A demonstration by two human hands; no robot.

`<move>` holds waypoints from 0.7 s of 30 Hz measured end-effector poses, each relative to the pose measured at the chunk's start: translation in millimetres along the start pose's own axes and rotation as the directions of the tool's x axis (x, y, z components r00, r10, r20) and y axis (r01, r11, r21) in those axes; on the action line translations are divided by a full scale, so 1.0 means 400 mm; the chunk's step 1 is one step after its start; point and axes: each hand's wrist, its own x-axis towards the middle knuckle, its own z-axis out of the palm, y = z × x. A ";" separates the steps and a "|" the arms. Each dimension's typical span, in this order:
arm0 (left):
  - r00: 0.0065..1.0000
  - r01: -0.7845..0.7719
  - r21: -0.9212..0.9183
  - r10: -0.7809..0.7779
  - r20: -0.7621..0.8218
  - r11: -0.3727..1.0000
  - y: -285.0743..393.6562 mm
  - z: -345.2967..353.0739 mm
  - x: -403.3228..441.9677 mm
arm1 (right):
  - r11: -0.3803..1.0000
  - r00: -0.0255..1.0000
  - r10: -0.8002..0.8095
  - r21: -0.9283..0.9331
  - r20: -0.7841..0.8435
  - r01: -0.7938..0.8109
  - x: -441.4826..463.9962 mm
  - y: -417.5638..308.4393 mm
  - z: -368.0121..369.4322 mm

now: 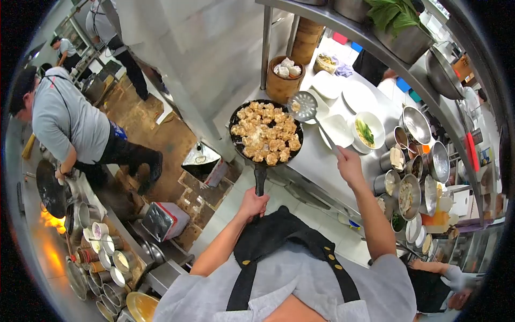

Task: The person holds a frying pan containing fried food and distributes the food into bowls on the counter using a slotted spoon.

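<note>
A black apron [284, 236] nearly swallows the end of the pan handle [260, 178], which is hard to make out below the closed left hand [254, 204] gripping it. The frying pan [240, 152] sits at the counter's near corner; whether it rests on the counter cannot be told. Crowded fried pieces [272, 138], golden brown, lumpy and paler near the middle, hide most of its base. The right hand [350, 167] is wrapped around the skimmer [304, 105], covering the end of its handle. A brown morsel lies at its perforated head, which overlaps a white dish behind. Beyond the pan, a bamboo steamer [278, 92] holds white items too small to identify. Far left, a co-worker [78, 115] leans over a wok, partly cut off.
</note>
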 end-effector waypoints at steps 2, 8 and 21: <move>0.999 -0.031 0.016 0.031 0.020 0.999 0.006 0.000 0.005 | 0.995 0.994 0.024 -0.098 0.109 -0.013 -0.070 -0.085 -0.030; 0.997 0.027 -0.044 -0.023 0.068 0.999 0.029 0.003 0.001 | 0.896 0.957 -0.285 -0.340 0.050 0.284 -0.129 -0.056 0.012; 0.997 0.030 -0.022 -0.028 0.078 0.999 0.022 -0.072 0.004 | 0.701 0.901 -0.328 -0.566 0.285 0.434 -0.202 -0.208 0.000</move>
